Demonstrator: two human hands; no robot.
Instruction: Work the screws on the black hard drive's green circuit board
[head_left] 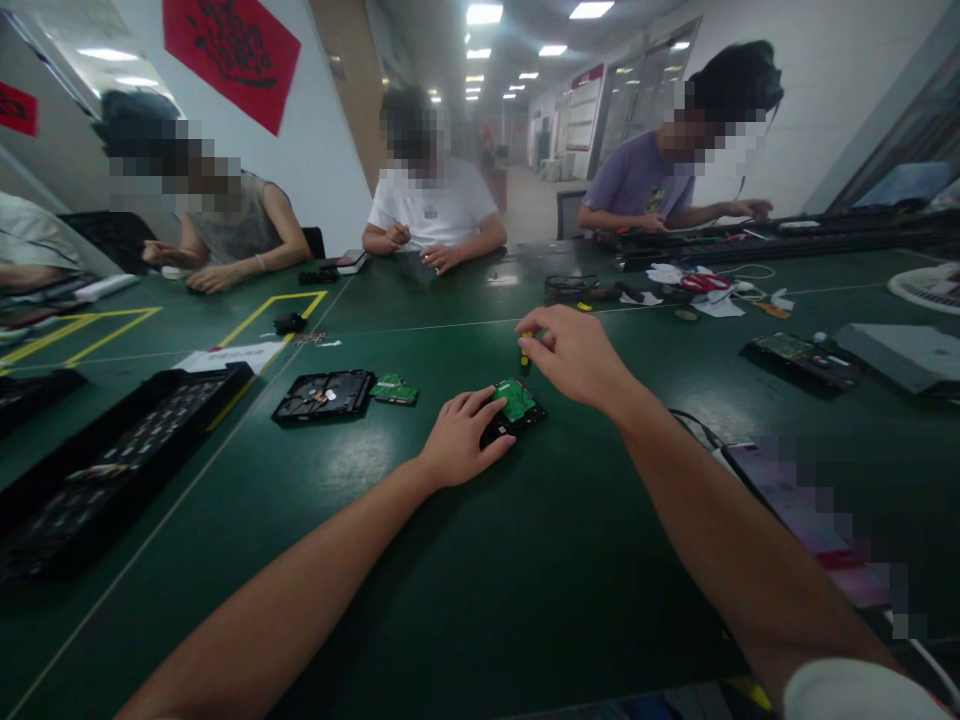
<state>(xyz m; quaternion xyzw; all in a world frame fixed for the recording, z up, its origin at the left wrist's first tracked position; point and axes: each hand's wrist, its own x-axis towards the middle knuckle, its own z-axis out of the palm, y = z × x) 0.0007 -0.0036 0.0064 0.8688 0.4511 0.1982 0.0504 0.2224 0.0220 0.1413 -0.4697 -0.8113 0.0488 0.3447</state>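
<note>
A small hard drive (528, 414) lies on the green table with its green circuit board (514, 400) facing up. My left hand (463, 440) grips it from the left, fingers over its far side and thumb along the near edge. Above and just beyond the drive, my right hand (574, 355) is closed around a yellow and black screwdriver (525, 355), held upright. The screwdriver's tip is too small to make out. Left of my hands sits a larger black hard drive (322, 397), with a loose green circuit board (394, 390) beside it.
A long black tray (127, 450) lies at the left. Toward the right are another drive (802, 362), a grey metal box (900, 355), paper scraps with red-handled scissors (705, 283), and a phone-like device (810, 530) with cables. Several people sit across the table.
</note>
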